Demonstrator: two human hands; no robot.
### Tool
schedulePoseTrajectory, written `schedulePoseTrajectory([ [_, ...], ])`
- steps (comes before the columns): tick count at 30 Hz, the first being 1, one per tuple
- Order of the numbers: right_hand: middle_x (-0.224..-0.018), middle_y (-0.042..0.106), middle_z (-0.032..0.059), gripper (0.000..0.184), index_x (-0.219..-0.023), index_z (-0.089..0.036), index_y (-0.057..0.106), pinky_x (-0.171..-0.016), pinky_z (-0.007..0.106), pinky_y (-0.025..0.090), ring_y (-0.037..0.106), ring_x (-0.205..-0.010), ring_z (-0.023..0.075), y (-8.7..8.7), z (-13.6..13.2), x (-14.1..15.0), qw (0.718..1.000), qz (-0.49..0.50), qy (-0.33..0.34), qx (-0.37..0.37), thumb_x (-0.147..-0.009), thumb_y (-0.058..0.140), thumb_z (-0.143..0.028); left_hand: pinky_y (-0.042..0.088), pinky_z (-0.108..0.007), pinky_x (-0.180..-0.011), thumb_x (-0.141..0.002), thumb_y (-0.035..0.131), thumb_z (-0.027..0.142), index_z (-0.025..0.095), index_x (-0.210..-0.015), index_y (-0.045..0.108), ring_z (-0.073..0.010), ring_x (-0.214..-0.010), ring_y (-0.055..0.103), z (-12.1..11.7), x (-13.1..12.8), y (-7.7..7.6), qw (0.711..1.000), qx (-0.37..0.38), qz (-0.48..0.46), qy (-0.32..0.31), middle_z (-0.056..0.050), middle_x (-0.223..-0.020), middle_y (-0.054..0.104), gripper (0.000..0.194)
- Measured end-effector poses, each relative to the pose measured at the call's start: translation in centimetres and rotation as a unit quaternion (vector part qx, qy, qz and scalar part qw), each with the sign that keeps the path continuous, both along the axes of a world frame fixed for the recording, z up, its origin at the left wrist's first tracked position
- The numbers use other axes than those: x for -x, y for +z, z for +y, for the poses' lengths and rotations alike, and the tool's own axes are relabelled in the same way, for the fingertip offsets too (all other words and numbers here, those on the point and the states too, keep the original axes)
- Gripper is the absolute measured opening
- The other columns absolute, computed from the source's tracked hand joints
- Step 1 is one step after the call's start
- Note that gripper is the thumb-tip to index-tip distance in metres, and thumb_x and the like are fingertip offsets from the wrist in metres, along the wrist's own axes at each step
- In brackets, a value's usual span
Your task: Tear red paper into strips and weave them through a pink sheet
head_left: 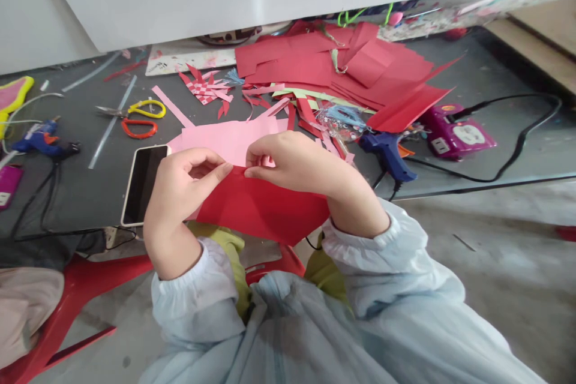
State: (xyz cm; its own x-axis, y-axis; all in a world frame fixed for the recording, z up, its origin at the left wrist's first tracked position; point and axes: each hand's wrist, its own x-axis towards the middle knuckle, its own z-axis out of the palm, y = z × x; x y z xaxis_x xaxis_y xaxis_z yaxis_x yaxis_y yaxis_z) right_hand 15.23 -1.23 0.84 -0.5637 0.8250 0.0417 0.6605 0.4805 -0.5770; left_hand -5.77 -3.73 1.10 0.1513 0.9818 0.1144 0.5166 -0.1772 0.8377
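Observation:
A sheet of red paper (270,207) hangs over the table's near edge, its top edge between my two hands. My left hand (182,177) pinches that edge between thumb and fingertips. Close beside it, my right hand (283,159) is also closed on the edge, fingers curled. Beneath and behind lies pink paper (216,138), with strips sticking out from its far side. A phone (143,189) with a dark screen rests left of my left hand. Scissors (135,117) with yellow and orange handles lie farther back.
A pile of red paper sheets (324,60) covers the back of the table. Woven red-and-pink pieces (204,87) lie left of it. A blue glue gun (389,153) and a purple power socket (459,132) with a black cord stand right; another glue gun (42,138) lies left.

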Motion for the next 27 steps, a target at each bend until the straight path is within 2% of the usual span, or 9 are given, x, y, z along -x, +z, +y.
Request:
schedulePoseTrajectory([
  [6,-0.080,0.072,0.0021,0.013,-0.087,-0.015,0.075,-0.068,0.025,0.035,0.056,-0.070,0.0111,-0.3,-0.2,0.3,0.998,0.068,0.006,-0.012,-0.089,0.063,-0.020,0.056,-0.031,-0.071,-0.078,0.077,0.033,0.027,-0.073,0.078,-0.0197,-0.071,0.070,0.2,-0.5,-0.5,1.000,-0.012,0.021,-0.012,-0.001,-0.075,0.077,0.008],
  [10,-0.077,0.071,0.0014,0.012,-0.085,-0.016,0.074,-0.067,0.026,0.036,0.056,-0.069,0.0114,-0.5,-0.1,0.4,0.995,0.101,0.011,0.022,-0.089,0.066,-0.024,0.057,-0.031,-0.070,-0.076,0.079,0.034,0.026,-0.069,0.078,-0.0198,-0.070,0.071,0.0,-0.5,-0.3,1.000,-0.022,0.012,-0.001,-0.001,-0.073,0.078,0.010],
  [13,-0.077,0.071,0.0024,0.017,-0.086,-0.015,0.074,-0.067,0.027,0.037,0.058,-0.070,0.0124,-0.5,0.2,0.1,0.995,0.090,0.014,0.048,-0.090,0.066,-0.029,0.058,-0.033,-0.072,-0.075,0.080,0.034,0.026,-0.069,0.078,-0.0213,-0.072,0.073,-0.2,-0.2,0.1,0.999,-0.023,0.019,0.025,-0.002,-0.075,0.079,0.010],
  [19,-0.093,0.077,0.0068,0.026,-0.098,-0.016,0.078,-0.072,0.030,0.043,0.064,-0.081,0.0165,-0.1,0.7,-1.3,0.994,0.028,0.022,0.107,-0.094,0.061,-0.035,0.060,-0.033,-0.074,-0.076,0.080,0.031,0.029,-0.070,0.078,-0.0213,-0.075,0.074,-0.4,0.6,0.2,0.997,-0.048,0.021,0.063,0.001,-0.077,0.080,0.007],
  [24,-0.100,0.078,0.0074,0.033,-0.102,-0.016,0.078,-0.073,0.030,0.046,0.066,-0.085,0.0173,0.3,1.0,-2.2,0.982,0.055,0.064,0.169,-0.094,0.059,-0.041,0.058,-0.033,-0.074,-0.078,0.082,0.031,0.031,-0.074,0.079,-0.0200,-0.076,0.074,-0.6,0.9,-0.3,0.993,-0.093,0.014,0.077,0.003,-0.079,0.080,0.005],
  [27,-0.096,0.079,0.0075,0.033,-0.100,-0.015,0.078,-0.069,0.029,0.046,0.066,-0.081,0.0159,0.4,1.1,-2.2,0.977,0.071,0.087,0.183,-0.093,0.059,-0.040,0.057,-0.032,-0.073,-0.080,0.081,0.030,0.032,-0.077,0.080,-0.0182,-0.076,0.073,-0.5,0.9,-0.5,0.991,-0.113,-0.001,0.071,0.004,-0.080,0.079,0.004],
])
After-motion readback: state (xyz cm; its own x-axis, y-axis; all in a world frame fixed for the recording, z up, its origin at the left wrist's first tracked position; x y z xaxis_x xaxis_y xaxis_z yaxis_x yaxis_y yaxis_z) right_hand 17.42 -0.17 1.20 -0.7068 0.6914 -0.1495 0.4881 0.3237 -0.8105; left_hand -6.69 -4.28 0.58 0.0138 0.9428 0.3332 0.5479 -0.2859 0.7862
